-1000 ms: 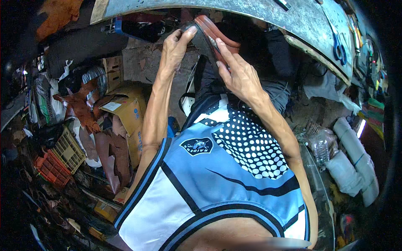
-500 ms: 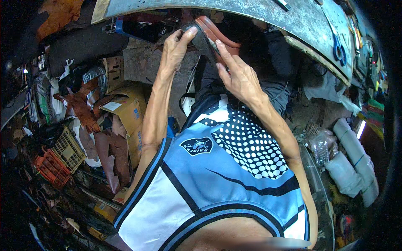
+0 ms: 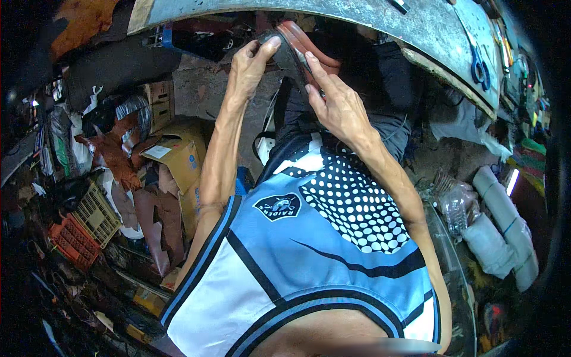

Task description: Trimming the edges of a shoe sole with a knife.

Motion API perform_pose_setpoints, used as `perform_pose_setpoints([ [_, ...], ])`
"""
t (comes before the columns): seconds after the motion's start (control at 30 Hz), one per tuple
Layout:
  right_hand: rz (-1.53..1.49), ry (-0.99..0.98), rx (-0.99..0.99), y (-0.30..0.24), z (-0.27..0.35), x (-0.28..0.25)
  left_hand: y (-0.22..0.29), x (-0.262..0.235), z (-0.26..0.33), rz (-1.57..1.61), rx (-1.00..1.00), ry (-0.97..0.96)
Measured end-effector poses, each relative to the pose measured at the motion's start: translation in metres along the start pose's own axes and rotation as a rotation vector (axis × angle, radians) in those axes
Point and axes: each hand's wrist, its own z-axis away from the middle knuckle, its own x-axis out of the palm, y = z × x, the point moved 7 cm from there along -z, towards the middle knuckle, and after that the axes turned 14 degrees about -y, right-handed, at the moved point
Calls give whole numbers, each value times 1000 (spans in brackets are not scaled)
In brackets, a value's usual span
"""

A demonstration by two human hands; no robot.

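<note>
Just under the table's near edge is a brown leather shoe (image 3: 321, 55), tilted, with its dark sole (image 3: 288, 58) toward my left. My left hand (image 3: 248, 66) is closed on the sole's edge near the upper end, thumb on top and fingers curled beneath. From the right, my right hand (image 3: 344, 113) grips the shoe lower down. Its index finger lies stretched along the sole's side and its thumb presses lower; the other fingers are partly hidden. A pale patch shows by the index fingertip, too small to make out.
Ahead stands a worn grey table (image 3: 333, 16) with blue-handled scissors (image 3: 479, 65) at its right. On my left are a cardboard box (image 3: 178, 157), brown leather pieces (image 3: 156, 223) and plastic crates (image 3: 74, 243). Wrapped rolls (image 3: 505, 220) lie on my right.
The shoe and both hands stay nearly in place. My right index finger has slid slightly up and left along the sole's edge.
</note>
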Motion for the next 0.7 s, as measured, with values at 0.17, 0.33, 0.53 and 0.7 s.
perform_pose_setpoints([
  [0.17, 2, 7, -21, -1, -3, 1, -9, -5, -2, -10, 7, -4],
  [0.33, 4, -20, -7, -2, -4, 1, -10, -6, -4, -9, 41, -2],
  [0.53, 15, 7, -42, -4, -6, -2, -3, -7, 0, -99, -3, 1],
  [0.7, 14, -70, 42, -5, -9, -3, 3, -6, 2, -117, -14, -3],
])
